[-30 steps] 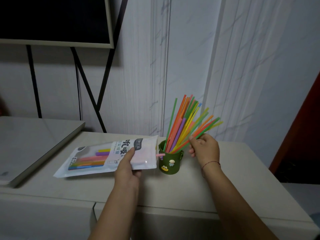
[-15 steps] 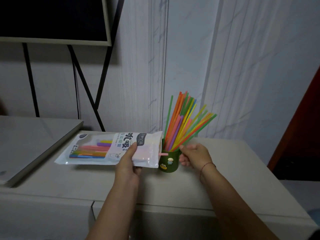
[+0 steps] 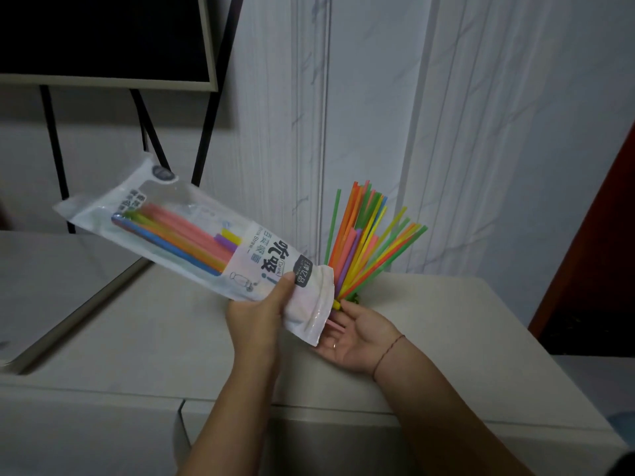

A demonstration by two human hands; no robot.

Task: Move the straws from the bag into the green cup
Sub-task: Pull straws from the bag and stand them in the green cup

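My left hand grips the white straw bag near its open lower end and holds it tilted, far end raised to the upper left. Several coloured straws show through its clear window. A pink and a yellow straw tip poke out of the bag's mouth. My right hand lies palm up, fingers apart, just under that mouth, touching the pink tip. The green cup is almost wholly hidden behind the bag and my right hand. A fan of many coloured straws stands in it.
All of this is over a beige cabinet top. A lower grey surface lies to the left. A dark framed screen on black legs stands at the back left, white panelled wall behind. A dark red edge is at right.
My left hand lifted the bag off the cabinet top and tilted its far end up. My right hand left the cup's straws and turned palm up under the bag's mouth.
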